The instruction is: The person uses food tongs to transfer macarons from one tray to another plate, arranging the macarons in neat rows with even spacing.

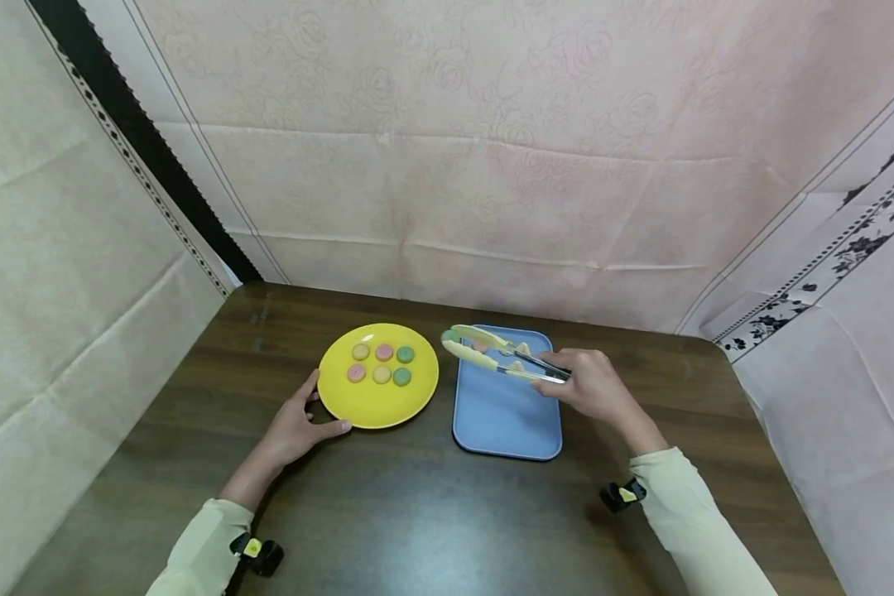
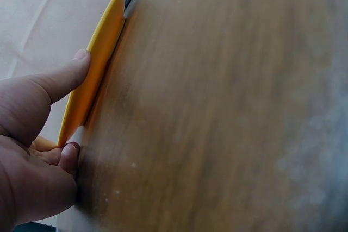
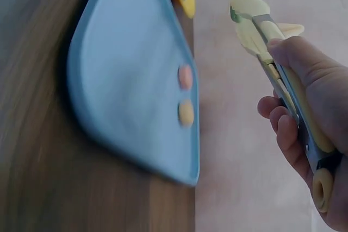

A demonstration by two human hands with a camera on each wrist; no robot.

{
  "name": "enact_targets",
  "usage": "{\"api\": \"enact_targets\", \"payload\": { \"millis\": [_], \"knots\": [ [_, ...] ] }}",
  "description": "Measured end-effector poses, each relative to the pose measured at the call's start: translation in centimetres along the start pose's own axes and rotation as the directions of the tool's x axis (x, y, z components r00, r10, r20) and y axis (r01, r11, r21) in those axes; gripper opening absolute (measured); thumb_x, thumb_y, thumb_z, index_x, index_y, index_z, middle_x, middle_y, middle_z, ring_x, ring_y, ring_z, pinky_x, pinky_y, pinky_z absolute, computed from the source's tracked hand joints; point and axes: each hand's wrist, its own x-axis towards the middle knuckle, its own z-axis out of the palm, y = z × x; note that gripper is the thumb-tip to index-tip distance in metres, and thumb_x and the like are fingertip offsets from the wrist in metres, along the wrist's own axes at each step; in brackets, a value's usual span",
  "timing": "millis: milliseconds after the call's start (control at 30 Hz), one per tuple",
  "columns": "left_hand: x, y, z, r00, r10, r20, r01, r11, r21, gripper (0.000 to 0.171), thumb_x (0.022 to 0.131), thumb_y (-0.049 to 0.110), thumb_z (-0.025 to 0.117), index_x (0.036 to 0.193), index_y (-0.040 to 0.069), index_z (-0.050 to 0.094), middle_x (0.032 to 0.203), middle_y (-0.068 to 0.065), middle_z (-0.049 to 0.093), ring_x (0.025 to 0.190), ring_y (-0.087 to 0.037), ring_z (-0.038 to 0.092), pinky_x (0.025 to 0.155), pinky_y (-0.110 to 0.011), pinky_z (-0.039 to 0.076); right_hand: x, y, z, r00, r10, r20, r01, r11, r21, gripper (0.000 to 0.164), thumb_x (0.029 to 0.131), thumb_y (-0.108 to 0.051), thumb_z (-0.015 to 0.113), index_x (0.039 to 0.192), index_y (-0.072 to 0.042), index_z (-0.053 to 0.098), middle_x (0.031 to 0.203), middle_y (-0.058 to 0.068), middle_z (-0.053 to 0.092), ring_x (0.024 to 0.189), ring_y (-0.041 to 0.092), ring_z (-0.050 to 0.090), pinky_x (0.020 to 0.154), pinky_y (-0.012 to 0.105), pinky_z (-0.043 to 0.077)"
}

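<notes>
**Between plate and tray, a green cookie hangs in the tongs!**

Here it is above the worktop, the right hand clamped round the tongs, the cookie pinched in the tips. Looks to me like a transfer midway, tray to plate; next would call for a short swing left, a gentle lowering, then parted tips. The left hand grips the plate's rim. Now, the views! The head view gives six cookies in two rows on the plate; the left wrist view misses those but catches the thumb against the rim. And the right wrist view picks out a pink cookie and a yellow cookie on the tray, where the tongs clutter the head view.
</notes>
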Motion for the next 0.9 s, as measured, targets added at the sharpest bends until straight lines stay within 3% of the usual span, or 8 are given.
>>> {"api": "enact_targets", "payload": {
  "millis": [267, 533, 900],
  "knots": [
    [-0.1, -0.1, -0.2, 1.0, -0.009, -0.002, 0.009, 1.0, 0.01, 0.118, 0.085, 0.033, 0.086, 0.164, 0.002, 0.004, 0.156, -0.028, 0.036, 0.144, -0.041, 0.033, 0.113, -0.059, 0.035, 2.2, -3.4, 2.4, 0.995, -0.096, 0.021, 0.095, 0.995, 0.027, 0.048, 0.085, -0.031, 0.085, 0.123, -0.002, 0.075, 0.103, 0.01, 0.078, 0.07, 0.012, 0.052, 0.055, 0.024, 0.043],
    [-0.1, 0.1, -0.1, 1.0, -0.012, 0.005, 0.012, 1.0, 0.023, 0.119, 0.085, 0.036, 0.086, 0.164, 0.002, 0.004, 0.158, -0.029, 0.034, 0.144, -0.041, 0.034, 0.113, -0.059, 0.036, 3.5, -6.1, 5.1, 0.978, -0.197, 0.065, 0.193, 0.979, 0.068, 0.042, 0.087, -0.032, 0.082, 0.121, -0.007, 0.077, 0.104, 0.005, 0.078, 0.072, 0.008, 0.062, 0.059, 0.021, 0.05],
    [0.1, 0.2, -0.1, 1.0, -0.013, 0.002, 0.013, 1.0, 0.016, 0.118, 0.085, 0.035, 0.085, 0.164, 0.001, 0.004, 0.158, -0.028, 0.035, 0.145, -0.041, 0.034, 0.113, -0.058, 0.037, 4.8, -8.5, 8.1, 0.954, -0.243, 0.176, 0.231, 0.969, 0.088, 0.041, 0.088, -0.03, 0.082, 0.12, -0.006, 0.076, 0.095, 0.007, 0.077, 0.063, 0.003, 0.054, 0.052, 0.018, 0.045]
  ]
}}
